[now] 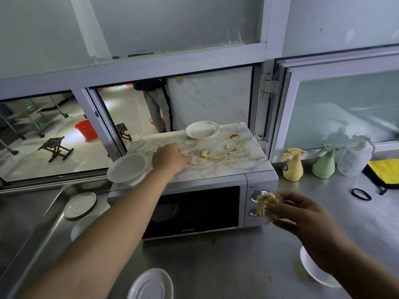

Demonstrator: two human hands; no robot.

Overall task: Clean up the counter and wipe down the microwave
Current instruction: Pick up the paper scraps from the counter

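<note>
Bowl [313,270] half-hidden under right hand [302,214].

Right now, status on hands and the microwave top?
Left hand open, flat on microwave top, at the crumbs. Right hand pinching scraps. Plate and bowl on top.

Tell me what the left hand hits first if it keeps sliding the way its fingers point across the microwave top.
Probably the yellowish food clump among the crumbs, just beyond the left hand; depth is uncertain.

Red bucket [86,129], wooden stool [56,147] (beyond window); black ring [361,194].
</note>
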